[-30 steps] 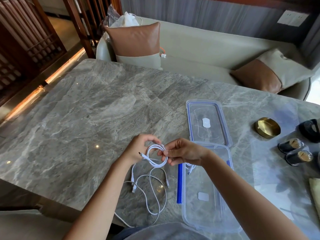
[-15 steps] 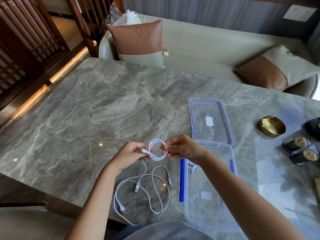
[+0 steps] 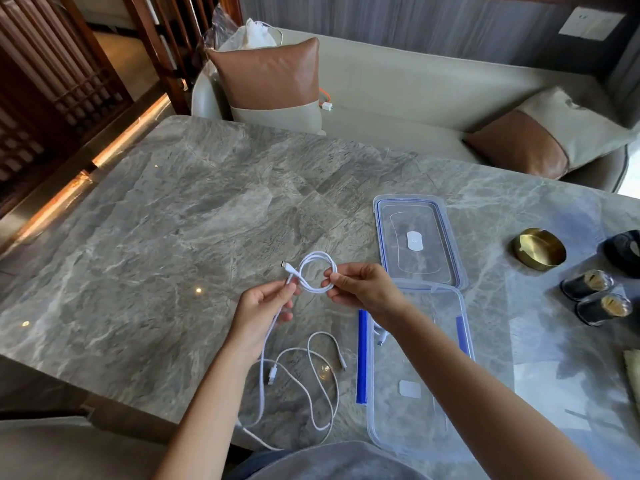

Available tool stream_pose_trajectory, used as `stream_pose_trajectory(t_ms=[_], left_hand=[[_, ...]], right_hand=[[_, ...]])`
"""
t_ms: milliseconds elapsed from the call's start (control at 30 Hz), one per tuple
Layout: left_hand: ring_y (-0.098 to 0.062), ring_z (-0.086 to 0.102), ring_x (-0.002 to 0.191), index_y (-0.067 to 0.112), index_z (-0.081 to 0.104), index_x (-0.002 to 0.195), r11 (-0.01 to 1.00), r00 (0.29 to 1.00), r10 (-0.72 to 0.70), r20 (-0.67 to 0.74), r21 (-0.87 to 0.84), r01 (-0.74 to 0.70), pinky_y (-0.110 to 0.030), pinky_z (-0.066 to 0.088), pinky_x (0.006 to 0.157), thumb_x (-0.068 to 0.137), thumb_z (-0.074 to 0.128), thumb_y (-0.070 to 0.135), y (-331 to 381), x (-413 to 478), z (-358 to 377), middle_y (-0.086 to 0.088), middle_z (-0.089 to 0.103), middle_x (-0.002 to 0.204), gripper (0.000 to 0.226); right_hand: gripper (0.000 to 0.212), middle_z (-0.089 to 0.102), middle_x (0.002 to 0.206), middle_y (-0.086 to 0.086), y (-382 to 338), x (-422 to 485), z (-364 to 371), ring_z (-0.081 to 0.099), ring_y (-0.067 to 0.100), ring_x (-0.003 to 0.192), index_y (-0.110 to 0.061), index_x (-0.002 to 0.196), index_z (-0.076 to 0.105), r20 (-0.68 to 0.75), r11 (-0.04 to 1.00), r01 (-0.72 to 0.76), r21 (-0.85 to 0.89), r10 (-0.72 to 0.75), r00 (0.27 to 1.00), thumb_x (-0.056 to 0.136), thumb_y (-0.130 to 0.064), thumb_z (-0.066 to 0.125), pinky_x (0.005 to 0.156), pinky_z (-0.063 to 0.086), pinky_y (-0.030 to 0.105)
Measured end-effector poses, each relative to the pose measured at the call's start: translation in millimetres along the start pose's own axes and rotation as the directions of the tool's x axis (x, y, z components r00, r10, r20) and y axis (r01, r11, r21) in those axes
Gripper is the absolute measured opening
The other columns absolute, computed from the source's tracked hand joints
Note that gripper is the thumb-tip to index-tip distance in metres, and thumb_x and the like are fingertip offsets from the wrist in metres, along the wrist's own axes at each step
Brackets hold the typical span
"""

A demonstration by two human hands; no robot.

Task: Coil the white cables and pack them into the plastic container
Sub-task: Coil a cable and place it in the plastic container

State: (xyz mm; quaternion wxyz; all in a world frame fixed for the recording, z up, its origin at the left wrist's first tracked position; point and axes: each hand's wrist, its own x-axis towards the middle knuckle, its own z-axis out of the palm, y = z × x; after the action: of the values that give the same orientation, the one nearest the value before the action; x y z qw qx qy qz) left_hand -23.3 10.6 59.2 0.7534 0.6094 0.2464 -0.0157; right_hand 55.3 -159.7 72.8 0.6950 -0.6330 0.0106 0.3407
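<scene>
A grey veined marble desk (image 3: 166,237) spreads out beyond my grips. Behind it runs a pale sofa (image 3: 398,91), with one brown-and-cream cushion (image 3: 270,74) far ahead of my left grip (image 3: 263,306) and a second cushion (image 3: 519,143) far beyond my right grip (image 3: 363,289). A dark wooden lattice screen (image 3: 52,81) stands well off to the left, and a white wall plate (image 3: 588,24) sits high on the right. My right grip pinches a small coil of white cable (image 3: 317,271) held above the desk. My left grip pinches the same cable just beside its plug, and the tail drops from it toward the near desk edge. Between my forearms lie loose cable loops (image 3: 322,393) on the marble. The clear plastic container (image 3: 426,427) lies open under my right wrist and forearm, which hide part of it, and its blue latch (image 3: 362,355) is just right of the loops. The lid (image 3: 426,216) lies flat just beyond my right grip. Further right stand a brass dish (image 3: 538,249) and two dark cups (image 3: 587,284).
</scene>
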Motion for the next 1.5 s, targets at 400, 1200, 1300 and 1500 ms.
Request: stream_pose_trajectory(t_ms=[400, 1200, 1300, 1500], left_hand=[[0.005, 0.063, 0.070, 0.022, 0.069, 0.092, 0.987, 0.979, 0.075, -0.191, -0.126, -0.101, -0.010, 0.044, 0.057, 0.093, 0.051, 0.018, -2.7, -7.1, 28.1, 0.012, 0.072, 0.081, 0.018], [-0.007, 0.065, 0.075, 0.027, 0.073, 0.083, 0.925, 0.888, 0.319, -0.333, -0.097, -0.368, -0.027, 0.050, 0.078, 0.091, 0.055, 0.020, 14.7, -5.3, 28.7, 0.008, 0.075, 0.082, 0.021], [-0.009, 0.070, 0.075, 0.026, 0.073, 0.081, 0.917, 0.894, 0.317, -0.316, -0.138, -0.374, -0.019, 0.054, 0.071, 0.091, 0.054, 0.015, 16.5, -4.3, 29.4, 0.007, 0.075, 0.080, 0.025], [-0.003, 0.070, 0.075, 0.020, 0.069, 0.088, 0.944, 0.918, 0.273, -0.288, -0.103, -0.313, -0.016, 0.055, 0.065, 0.091, 0.054, 0.012, 10.6, -3.7, 29.4, 0.010, 0.075, 0.073, 0.017]], right_hand=[[0.009, 0.072, 0.067, 0.001, 17.1, -8.3, 23.9, 0.069, 0.006, 0.063, -0.007, 0.088, 0.068, -0.030, 0.975, -0.016, 0.222, 0.023, 0.999, 0.089, -0.007, 0.059, 0.061, 0.056, 0.017], [0.028, 0.075, 0.093, -0.008, 17.9, -15.8, 71.1, 0.065, 0.006, 0.095, -0.022, 0.102, 0.066, 0.159, 0.763, -0.359, 0.537, 0.326, 0.932, 0.095, -0.040, 0.047, 0.092, 0.047, 0.028], [0.023, 0.074, 0.089, -0.003, 11.9, -12.4, 71.2, 0.066, 0.008, 0.091, -0.016, 0.093, 0.066, 0.076, 0.693, -0.296, 0.658, 0.329, 0.941, 0.095, -0.031, 0.049, 0.087, 0.050, 0.025], [0.018, 0.073, 0.073, -0.006, 8.6, -3.9, 65.4, 0.069, 0.003, 0.069, -0.018, 0.088, 0.061, -0.129, 0.792, -0.093, 0.603, 0.212, 0.969, 0.097, -0.017, 0.045, 0.064, 0.055, 0.018]])
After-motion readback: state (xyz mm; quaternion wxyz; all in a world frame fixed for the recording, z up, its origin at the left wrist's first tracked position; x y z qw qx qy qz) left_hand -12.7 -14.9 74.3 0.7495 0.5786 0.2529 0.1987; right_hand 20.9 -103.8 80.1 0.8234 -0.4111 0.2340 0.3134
